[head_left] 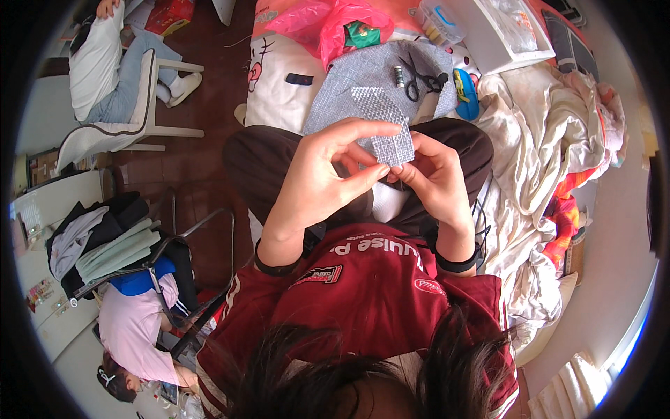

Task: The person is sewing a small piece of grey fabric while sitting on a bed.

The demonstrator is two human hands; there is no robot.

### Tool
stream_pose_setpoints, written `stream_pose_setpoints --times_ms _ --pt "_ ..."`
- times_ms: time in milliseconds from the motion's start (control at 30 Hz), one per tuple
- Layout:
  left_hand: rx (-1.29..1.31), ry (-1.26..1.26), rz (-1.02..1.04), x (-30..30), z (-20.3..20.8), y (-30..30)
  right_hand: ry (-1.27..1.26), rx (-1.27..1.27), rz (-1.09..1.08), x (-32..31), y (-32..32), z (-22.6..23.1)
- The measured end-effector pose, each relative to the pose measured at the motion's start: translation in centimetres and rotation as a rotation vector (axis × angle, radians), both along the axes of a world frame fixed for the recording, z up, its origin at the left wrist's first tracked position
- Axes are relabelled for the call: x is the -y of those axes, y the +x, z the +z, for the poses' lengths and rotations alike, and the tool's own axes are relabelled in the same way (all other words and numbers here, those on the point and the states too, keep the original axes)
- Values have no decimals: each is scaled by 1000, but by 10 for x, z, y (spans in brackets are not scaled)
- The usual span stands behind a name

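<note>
Between my two hands, above my crossed legs, is a small folded piece of grey woven fabric. My left hand pinches its lower edge between thumb and fingers, the index finger lying across its front. My right hand grips the lower right corner with thumb and fingertips. The strip's upper end stands up and tilts left. Just beyond lies a larger grey cloth. On it rest black-handled scissors and a small thread spool.
A blue oval case lies right of the cloth. Farther back are a pink plastic bag, a clear lidded box and a white bin. Rumpled satin bedding covers the right side. Two people sit at left, near a white chair.
</note>
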State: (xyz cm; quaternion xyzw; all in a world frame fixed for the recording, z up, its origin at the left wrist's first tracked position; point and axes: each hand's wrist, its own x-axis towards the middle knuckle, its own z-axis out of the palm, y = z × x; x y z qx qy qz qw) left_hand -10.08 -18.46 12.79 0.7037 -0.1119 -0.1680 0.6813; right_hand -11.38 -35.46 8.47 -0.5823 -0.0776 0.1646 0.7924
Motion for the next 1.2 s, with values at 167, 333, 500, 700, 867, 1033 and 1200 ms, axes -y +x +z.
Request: stream_pose_setpoints --times_ms 167,333,500,700,867,1033,1200 --pt "6 6 7 0 0 0 -11 -13 16 0 0 -2" --pt "14 14 6 -1 0 1 -65 87 1 2 2 -4" --pt "-1 7 -10 0 -4 0 91 -39 -20 -1 2 5" --pt "14 34 18 0 -4 3 81 -6 -166 1 4 2" --pt "-12 44 12 -2 -1 2 -103 206 -383 3 4 9" --pt "-7 35 15 -2 -2 3 -293 361 -359 0 2 13" --pt "-23 30 28 -1 -4 2 -425 447 -332 -1 2 17"
